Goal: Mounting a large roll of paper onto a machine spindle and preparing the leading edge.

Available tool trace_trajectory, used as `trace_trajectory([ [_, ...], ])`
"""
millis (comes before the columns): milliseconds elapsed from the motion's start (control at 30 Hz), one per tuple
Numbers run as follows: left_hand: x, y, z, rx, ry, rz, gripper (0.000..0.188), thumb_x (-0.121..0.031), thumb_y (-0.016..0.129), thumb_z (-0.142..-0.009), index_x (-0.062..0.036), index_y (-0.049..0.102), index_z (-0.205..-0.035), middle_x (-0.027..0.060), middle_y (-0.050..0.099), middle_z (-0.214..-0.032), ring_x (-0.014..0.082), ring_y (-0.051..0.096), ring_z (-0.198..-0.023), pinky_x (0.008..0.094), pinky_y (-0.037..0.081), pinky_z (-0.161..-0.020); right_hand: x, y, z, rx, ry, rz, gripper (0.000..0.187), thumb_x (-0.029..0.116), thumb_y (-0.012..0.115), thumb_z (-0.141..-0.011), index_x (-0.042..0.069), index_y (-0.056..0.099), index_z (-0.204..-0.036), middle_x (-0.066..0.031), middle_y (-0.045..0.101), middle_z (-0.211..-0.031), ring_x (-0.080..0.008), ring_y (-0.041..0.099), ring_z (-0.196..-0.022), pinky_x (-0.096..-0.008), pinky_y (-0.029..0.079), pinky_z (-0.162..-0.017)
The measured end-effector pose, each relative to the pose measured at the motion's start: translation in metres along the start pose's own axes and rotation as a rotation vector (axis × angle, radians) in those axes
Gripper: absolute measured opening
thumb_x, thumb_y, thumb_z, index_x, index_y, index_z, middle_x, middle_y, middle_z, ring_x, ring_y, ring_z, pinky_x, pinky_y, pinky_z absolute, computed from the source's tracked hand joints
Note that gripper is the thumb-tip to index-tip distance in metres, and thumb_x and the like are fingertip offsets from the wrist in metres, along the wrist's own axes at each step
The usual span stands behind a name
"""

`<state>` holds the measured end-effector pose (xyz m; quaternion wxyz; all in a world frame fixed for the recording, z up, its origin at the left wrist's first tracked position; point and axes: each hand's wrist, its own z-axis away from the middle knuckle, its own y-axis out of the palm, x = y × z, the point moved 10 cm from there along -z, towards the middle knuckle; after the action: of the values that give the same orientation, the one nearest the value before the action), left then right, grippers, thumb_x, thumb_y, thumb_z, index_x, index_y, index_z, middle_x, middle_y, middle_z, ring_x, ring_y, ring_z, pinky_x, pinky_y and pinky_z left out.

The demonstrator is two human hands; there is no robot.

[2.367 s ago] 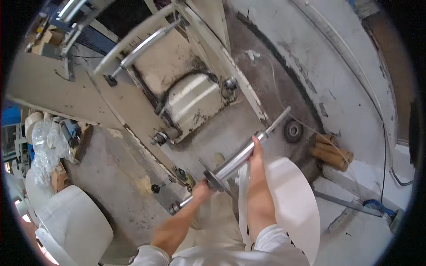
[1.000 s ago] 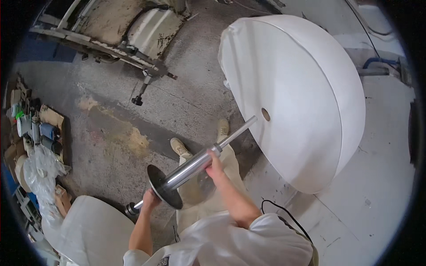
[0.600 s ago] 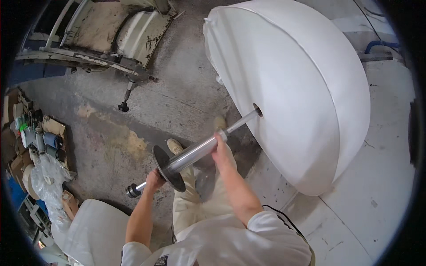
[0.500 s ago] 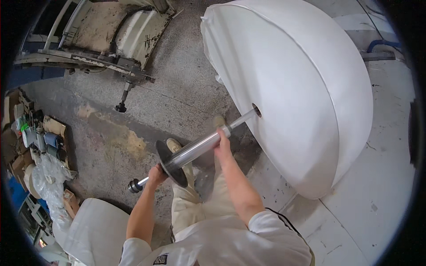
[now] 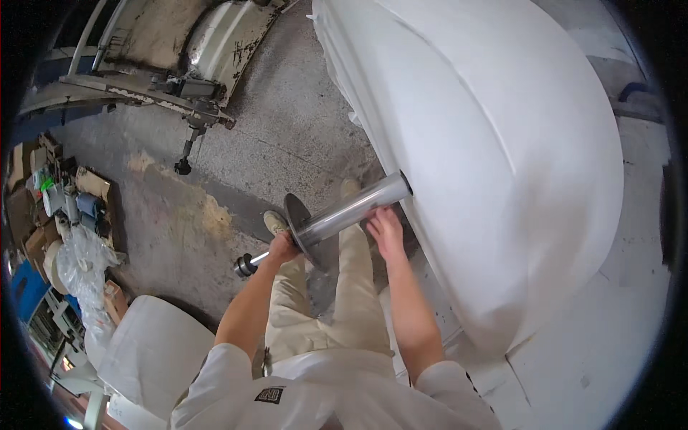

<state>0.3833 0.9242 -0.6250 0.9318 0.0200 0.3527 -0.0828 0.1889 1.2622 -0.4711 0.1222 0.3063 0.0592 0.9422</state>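
A metal roll shaft (image 5: 351, 212) with a thick shiny cylinder lies slantwise before me, its far end inside the core hole (image 5: 407, 183) of a large white roll of sheet material (image 5: 459, 143) on the right. Behind the cylinder sits a dark round flange (image 5: 297, 228), and past it a thinner rod ends in a black collar (image 5: 244, 266). Close behind the flange, my left hand (image 5: 284, 249) is closed round the thin rod. Beneath the cylinder near the roll, my right hand (image 5: 385, 229) has its fingers apart, fingertips at the metal's underside; whether they touch is hard to tell.
A worn machine frame (image 5: 165, 89) with a downward knob stands at the far left. Cardboard, clear plastic wrap (image 5: 80, 265) and odds and ends crowd the left side. Another white roll (image 5: 152, 344) is at the lower left. My shoes stand on the concrete floor (image 5: 279, 136).
The shaft has slid rightward into the roll, so its thick cylinder now reaches the hole. My left hand travelled with it; my right hand loosened from its grip on the cylinder.
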Motion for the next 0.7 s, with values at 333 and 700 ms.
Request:
trace_trajectory([
  [333, -0.064, 0.1, -0.031, 0.061, 0.173, -0.783, 0.077, -0.047, 0.071, -0.071, -0.0076, 0.043, -0.132, 0.0161, 0.066, -0.102, 0.0352, 0.065, -0.091, 0.0422, 0.054, -0.078, -0.076, -0.146, 0.13, -0.225, 0.277, 0.211, 0.041, 0.028, 0.068, -0.088, 0.002, 0.056, -0.118, -0.0077, 0.063, -0.106, -0.0188, 0.064, -0.095, -0.031, 0.053, -0.079],
  [700, -0.033, 0.061, -0.061, -0.025, 0.082, -0.071, 0.043, -0.037, 0.067, -0.077, -0.0175, 0.061, -0.114, 0.0117, 0.066, -0.108, 0.0326, 0.065, -0.095, 0.0413, 0.053, -0.081, -0.086, -0.169, 0.185, -0.188, 0.48, 0.207, 0.034, 0.028, 0.066, -0.089, 0.004, 0.059, -0.113, -0.006, 0.064, -0.1, -0.0168, 0.064, -0.09, -0.0304, 0.053, -0.078],
])
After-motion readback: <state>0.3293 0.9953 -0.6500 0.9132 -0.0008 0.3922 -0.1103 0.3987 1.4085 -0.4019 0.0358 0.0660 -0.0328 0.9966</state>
